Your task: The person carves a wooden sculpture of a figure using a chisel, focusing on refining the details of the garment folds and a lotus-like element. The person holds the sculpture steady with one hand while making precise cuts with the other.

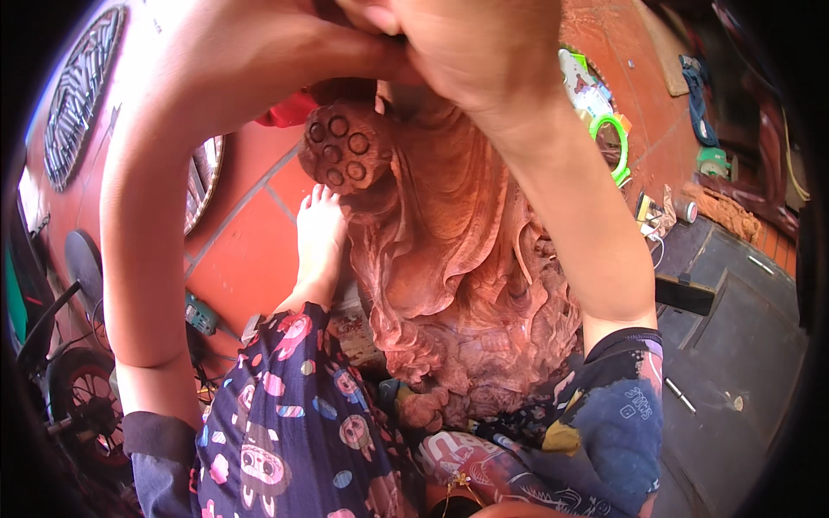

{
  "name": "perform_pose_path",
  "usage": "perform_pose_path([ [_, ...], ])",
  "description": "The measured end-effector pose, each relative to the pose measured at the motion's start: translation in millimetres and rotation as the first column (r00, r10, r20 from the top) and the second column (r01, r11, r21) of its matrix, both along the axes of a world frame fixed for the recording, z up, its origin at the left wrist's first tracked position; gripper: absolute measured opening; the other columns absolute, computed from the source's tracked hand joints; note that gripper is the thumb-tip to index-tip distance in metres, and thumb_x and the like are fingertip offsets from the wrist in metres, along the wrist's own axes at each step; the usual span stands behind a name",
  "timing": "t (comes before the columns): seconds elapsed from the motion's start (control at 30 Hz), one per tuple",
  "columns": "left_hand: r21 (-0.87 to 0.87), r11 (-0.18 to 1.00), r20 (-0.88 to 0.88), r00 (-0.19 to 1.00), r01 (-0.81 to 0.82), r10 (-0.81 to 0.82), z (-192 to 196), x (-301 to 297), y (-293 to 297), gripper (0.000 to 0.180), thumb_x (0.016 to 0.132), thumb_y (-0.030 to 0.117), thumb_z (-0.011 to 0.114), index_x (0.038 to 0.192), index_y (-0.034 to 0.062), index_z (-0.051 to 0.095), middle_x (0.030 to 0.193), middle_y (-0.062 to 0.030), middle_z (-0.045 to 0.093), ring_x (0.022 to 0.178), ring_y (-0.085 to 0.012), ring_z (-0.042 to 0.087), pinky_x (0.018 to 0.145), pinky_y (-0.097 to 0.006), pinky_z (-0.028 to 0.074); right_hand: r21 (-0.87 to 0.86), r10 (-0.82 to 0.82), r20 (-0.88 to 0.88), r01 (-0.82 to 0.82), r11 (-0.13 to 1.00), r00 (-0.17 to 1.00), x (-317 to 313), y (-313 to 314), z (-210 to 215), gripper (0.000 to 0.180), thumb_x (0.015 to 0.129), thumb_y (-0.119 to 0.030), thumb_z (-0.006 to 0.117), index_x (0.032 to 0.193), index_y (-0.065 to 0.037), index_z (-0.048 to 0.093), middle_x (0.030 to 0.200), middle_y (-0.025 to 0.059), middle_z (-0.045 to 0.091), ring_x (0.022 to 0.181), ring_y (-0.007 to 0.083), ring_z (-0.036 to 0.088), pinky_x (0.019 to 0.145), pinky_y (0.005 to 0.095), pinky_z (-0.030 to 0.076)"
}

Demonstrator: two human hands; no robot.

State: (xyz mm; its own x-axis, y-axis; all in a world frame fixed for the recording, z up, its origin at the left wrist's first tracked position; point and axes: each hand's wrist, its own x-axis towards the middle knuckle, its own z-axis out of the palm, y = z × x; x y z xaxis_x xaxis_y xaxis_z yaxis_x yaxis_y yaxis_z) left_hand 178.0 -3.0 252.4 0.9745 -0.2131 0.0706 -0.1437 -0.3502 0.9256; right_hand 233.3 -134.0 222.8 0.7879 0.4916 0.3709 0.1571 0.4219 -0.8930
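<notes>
A tall reddish-brown carved wooden statue [458,268] with flowing robe folds stands between my knees. A carved lotus seed pod [345,147] juts out at its upper left. Both my arms rise over it and meet close to the camera at the top. My right hand [471,47] covers the statue's top with curled fingers. My left hand [350,39] presses against it from the left, mostly hidden. What the fingers hold is hidden. My bare foot [319,233] rests on the floor beside the statue.
Red floor tiles [246,259] lie to the left, with a round metal grille [82,95] and a teal power tool [199,315]. A wheel [82,388] shows at lower left. Green-rimmed clutter [609,142], wood shavings [725,211] and a dark mat [734,319] lie on the right.
</notes>
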Motion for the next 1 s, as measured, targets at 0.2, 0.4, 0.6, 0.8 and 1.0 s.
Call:
perform_pose_path([
  [0.2,0.296,0.95,0.171,0.984,-0.1,0.05,3.1,-16.0,-18.2,0.055,0.074,0.013,0.09,0.119,-0.0039,0.063,0.105,-0.0125,0.07,0.097,-0.0197,0.069,0.082,-0.032,0.058,-0.056,-0.046,-0.049,0.043,0.997,0.998,-11.6,-3.6,17.6,0.036,0.111,-0.021,0.05,0.083,-0.001,0.061,0.056,-0.0011,0.055,0.049,0.005,0.048,0.046,0.0223,0.035],
  [0.4,0.285,0.958,0.166,0.986,-0.027,-0.021,5.1,-13.2,-1.9,0.062,0.073,0.014,0.09,0.124,-0.0033,0.06,0.107,-0.0144,0.07,0.099,-0.0222,0.069,0.086,-0.035,0.057,-0.048,-0.061,-0.009,0.06,0.997,0.998,-13.2,-5.7,16.9,0.034,0.111,-0.02,0.049,0.085,-0.001,0.062,0.058,-0.0012,0.056,0.049,0.0053,0.049,0.046,0.0232,0.035],
  [0.6,0.015,0.997,-0.13,0.989,-0.075,0.076,-25.0,1.5,24.6,0.041,0.081,0.0,0.078,0.118,-0.0065,0.061,0.107,-0.0094,0.071,0.091,-0.0141,0.069,0.078,-0.029,0.059,0.034,-0.106,0.187,0.102,0.994,0.977,-9.1,3.9,-0.3,0.031,0.112,-0.02,0.047,0.09,-0.003,0.062,0.06,-0.0016,0.055,0.049,0.0052,0.046,0.046,0.0222,0.036],
  [0.8,0.205,0.978,0.185,0.983,-0.039,0.0,-15.3,3.5,0.9,0.038,0.067,0.016,0.084,0.093,-0.0002,0.062,0.09,-0.0192,0.063,0.09,-0.0373,0.065,0.08,-0.044,0.053,-0.226,-0.16,-0.03,0.15,0.963,0.987,-20.9,-10.0,20.7,0.034,0.11,-0.021,0.05,0.081,-0.004,0.057,0.06,-0.0022,0.052,0.055,0.0045,0.048,0.052,0.0227,0.036],
  [1.0,0.242,0.97,0.118,0.991,0.025,-0.055,-5.0,1.5,-3.1,0.034,0.07,0.014,0.082,0.096,0.0025,0.064,0.084,-0.0174,0.071,0.081,-0.0373,0.071,0.076,-0.045,0.057,-0.149,-0.024,-0.124,0.006,0.989,0.992,-17.1,-16.4,28.0,0.034,0.112,-0.031,0.046,0.091,-0.009,0.058,0.06,-0.002,0.051,0.045,0.0034,0.037,0.042,0.0196,0.028],
])
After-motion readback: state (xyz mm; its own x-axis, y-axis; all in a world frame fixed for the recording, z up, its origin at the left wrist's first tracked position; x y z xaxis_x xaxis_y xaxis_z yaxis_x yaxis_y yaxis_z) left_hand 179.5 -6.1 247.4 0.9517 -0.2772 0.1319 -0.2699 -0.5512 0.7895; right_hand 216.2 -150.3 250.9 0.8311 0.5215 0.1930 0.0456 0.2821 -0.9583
